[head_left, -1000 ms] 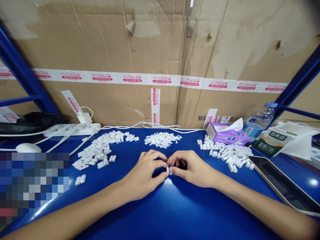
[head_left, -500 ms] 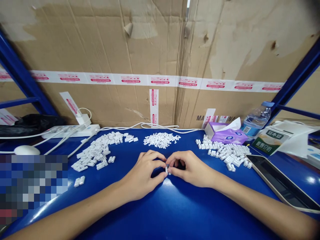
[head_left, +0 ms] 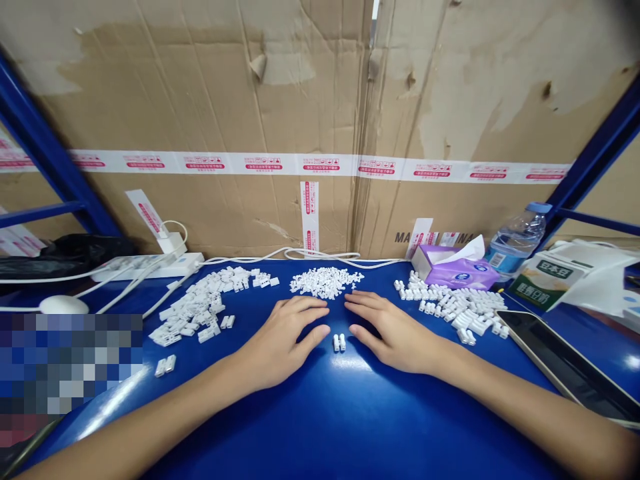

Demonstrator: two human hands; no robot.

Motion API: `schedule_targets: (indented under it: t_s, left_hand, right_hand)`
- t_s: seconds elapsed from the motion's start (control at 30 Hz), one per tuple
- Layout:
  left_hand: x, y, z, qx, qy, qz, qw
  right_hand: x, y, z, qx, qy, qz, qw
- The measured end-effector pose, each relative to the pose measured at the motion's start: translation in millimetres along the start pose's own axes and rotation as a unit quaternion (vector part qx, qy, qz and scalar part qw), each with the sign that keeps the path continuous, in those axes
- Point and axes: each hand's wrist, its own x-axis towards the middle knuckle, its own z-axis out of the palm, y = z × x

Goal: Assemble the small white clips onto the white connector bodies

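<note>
A small white two-part plastic connector (head_left: pixel 339 343) lies on the blue tabletop (head_left: pixel 320 420) between my hands, touched by neither. My left hand (head_left: pixel 287 337) is just left of it, fingers stretched out and thumb apart, holding nothing. On the other side my right hand (head_left: pixel 393 330) is open too, its fingertips close to the pile of tiny white pieces (head_left: pixel 323 283) behind. Larger flat white pieces form a heap (head_left: pixel 193 303) on the left. To the right spreads a group of white connectors (head_left: pixel 453 303) like the one in the middle.
One white piece (head_left: pixel 165 365) lies alone by my left forearm. A power strip (head_left: pixel 150 267) with cables sits back left. Tissues in a purple pack (head_left: pixel 455 270), a water bottle (head_left: pixel 517 240), a carton (head_left: pixel 550 277) and a phone (head_left: pixel 565 360) stand or lie right. Cardboard (head_left: pixel 225 100) walls the back.
Both hands have let go of the small connector and moved apart, their fingers now spread. The connector rests on the table. The view has shifted slightly.
</note>
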Motion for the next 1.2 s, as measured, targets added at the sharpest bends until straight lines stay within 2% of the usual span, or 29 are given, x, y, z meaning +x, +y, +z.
schedule_targets:
  t_s: [0.07, 0.17, 0.27, 0.5, 1.2]
  left_hand:
    - [-1.8, -3.2, 1.2, 0.023, -0.012, 0.001, 1.0]
    - [-3.6, -4.2, 4.1, 0.05, -0.06, 0.004, 0.997]
    - [-4.0, -1.3, 6.0, 0.063, -0.086, 0.0, 0.994]
    - [-5.1, 3.3, 8.1, 0.097, -0.099, -0.024, 0.99]
    - [-3.0, 3.0, 8.1, 0.112, -0.102, -0.025, 0.988]
  right_hand:
    - [-1.9, -3.2, -0.3, -0.019, -0.034, 0.015, 0.999]
    - [-4.1, -9.1, -2.5, -0.032, -0.085, 0.029, 0.995]
    - [-5.7, -12.4, -3.4, -0.035, -0.112, 0.038, 0.992]
    - [-8.2, -15.4, 2.9, -0.033, -0.12, 0.072, 0.99]
    - [-9.0, -12.6, 3.6, -0.037, -0.114, 0.058, 0.991]
